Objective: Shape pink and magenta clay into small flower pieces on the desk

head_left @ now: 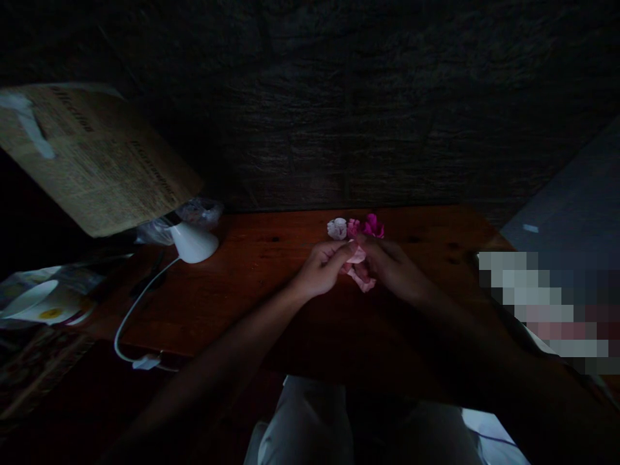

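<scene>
Both my hands meet over the wooden table, fingers closed around a piece of crinkled light pink paper or cloth (362, 280). My left hand (325, 266) pinches it from the left, thumb on top. From the right, my right hand (385, 261) grips the same piece, its fingertips partly hidden. Part of the pink piece hangs below the fingers. Just beyond the hands lie a whitish ruffled flower-like piece (337, 228), a pink one (353, 227) and a magenta one (373, 226), side by side.
A lamp with a newsprint-patterned shade (116, 158) and white base (196, 243) stands on the table (252, 258) at left, its cord (130, 310) hanging over the edge. A white cup-like container (36, 302) is far left. A dark wall (300, 116) rises behind.
</scene>
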The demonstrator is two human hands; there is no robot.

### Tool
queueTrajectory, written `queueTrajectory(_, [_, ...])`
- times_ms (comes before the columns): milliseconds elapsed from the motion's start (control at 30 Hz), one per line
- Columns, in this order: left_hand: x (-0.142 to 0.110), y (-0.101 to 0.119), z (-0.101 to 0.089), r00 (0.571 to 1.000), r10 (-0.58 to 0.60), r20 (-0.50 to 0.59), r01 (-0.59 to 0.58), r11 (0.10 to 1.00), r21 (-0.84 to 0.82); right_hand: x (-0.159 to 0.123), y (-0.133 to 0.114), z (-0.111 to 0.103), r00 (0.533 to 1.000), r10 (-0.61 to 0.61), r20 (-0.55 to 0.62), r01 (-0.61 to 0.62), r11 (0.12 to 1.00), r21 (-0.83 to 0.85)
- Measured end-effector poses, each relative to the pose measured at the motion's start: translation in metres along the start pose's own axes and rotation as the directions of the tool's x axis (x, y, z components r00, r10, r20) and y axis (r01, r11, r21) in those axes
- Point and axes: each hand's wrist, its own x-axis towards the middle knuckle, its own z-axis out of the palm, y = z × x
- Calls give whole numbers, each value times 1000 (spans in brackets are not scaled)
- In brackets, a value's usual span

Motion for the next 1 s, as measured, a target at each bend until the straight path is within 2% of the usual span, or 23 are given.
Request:
queueTrajectory(67, [0, 0, 2, 1000, -2, 4, 2, 1000, 8, 0, 0, -1, 1000, -19, 4, 20, 1000, -16])
queueTrajectory(200, [2, -5, 6, 998, -40, -43, 36, 996, -79, 0, -1, -3, 990, -115, -79, 112, 993, -44])
queueTrajectory(300, [3, -7, 7, 995, -97, -3, 96, 984, -152, 1, -1, -4, 975, -166, -151, 154, 984, -89])
queueTrajectory(433, [2, -4, 7, 989, -114, 97, 128, 979, -159, 1, 0, -3, 955, -181, -236, 155, 980, -124])
queueTrajectory(533, [1, -1, 8, 990, -105, 99, 120, 979, -166, 1, 1, -2, 953, -168, -253, 138, 981, -133])
queueTrajectory(600, [1, 1, 9, 995, -74, 69, 83, 986, -147, 1, 0, -2, 961, -143, -237, 116, 985, -125])
queueTrajectory(733, [-1, 3, 8, 999, 1, 32, 0, 999, -37, 1, 0, -5, 989, -88, -118, 79, 993, -82])
queueTrajectory(900, [-3, 8, 8, 987, -1, 158, 14, 997, -78, 1, -1, -9, 998, -39, 43, 38, 999, 21])
queueTrajectory(1000, [-3, 6, 8, 983, -7, 182, 29, 992, -120, 0, -2, -8, 996, -89, 29, 88, 996, 28])
